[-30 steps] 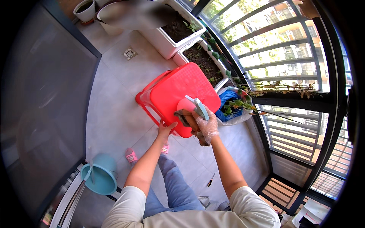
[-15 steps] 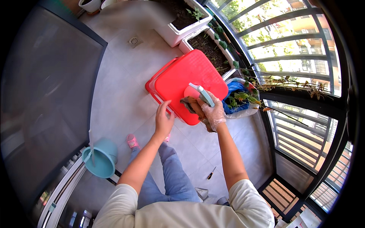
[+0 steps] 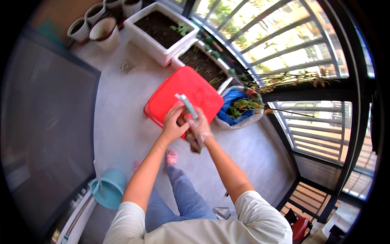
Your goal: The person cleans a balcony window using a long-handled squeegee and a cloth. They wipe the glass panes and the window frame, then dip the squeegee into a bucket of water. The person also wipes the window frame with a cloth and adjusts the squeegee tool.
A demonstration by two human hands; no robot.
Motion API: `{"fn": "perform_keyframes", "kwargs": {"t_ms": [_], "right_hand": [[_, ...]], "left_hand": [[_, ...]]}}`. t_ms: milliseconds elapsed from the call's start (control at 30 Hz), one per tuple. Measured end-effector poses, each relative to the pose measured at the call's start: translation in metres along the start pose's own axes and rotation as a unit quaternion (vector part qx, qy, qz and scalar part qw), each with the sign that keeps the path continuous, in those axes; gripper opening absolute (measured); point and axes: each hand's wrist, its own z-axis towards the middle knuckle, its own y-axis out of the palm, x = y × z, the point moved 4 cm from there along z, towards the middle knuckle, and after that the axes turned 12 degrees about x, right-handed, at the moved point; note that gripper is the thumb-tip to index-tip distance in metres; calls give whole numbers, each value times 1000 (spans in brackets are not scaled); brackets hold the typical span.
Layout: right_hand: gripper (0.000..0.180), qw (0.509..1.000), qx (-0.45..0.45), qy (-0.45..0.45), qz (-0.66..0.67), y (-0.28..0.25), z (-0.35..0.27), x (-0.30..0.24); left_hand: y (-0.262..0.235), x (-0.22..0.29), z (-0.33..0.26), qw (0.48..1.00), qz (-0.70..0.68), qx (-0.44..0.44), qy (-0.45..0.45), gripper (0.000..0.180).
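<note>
In my right hand (image 3: 200, 127), which wears a clear plastic glove, is a slim pale-blue handle with a white end (image 3: 188, 106); its kind I cannot make out. A crumpled, dirty brown cloth-like piece (image 3: 195, 144) is bunched in the same hand and hangs below the palm. My bare left hand (image 3: 173, 124) meets the right one, its thumb and fingers curled around part of the brown piece. Motion blurs the fingers. Both hands are over the near edge of a red square lid (image 3: 183, 87), which covers a bin.
Two white planters (image 3: 132, 27) (image 3: 217, 85) with soil stand behind the bin, several pots (image 3: 106, 38) at the far left. A blue-lined bag (image 3: 243, 120) of plants is right of it. A light-blue bucket (image 3: 115, 179) stands lower left, by a dark door panel (image 3: 53, 110). Barred windows line the right.
My left hand has come up to the right hand and closed on the brown piece. The view has shifted, bringing more pots into sight at the far left.
</note>
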Motion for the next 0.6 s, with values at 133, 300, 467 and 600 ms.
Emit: {"fn": "perform_keyframes", "kwargs": {"t_ms": [133,300,467,600], "right_hand": [[37,962,-98,252,49,-55,-9,50],[32,849,-59,331,408,-95,-62,-52],[37,901,-36,84,423,-127,-83,-146],[35,933,32,-65,352,-168,-114,-217]], "left_hand": [[-13,17,-12,987,4,122,-104,45],[-10,103,-66,869,-306,-20,-389,40],[-19,202,-22,898,-334,-88,-274,42],[-39,255,16,953,-254,-106,-126,43]]}}
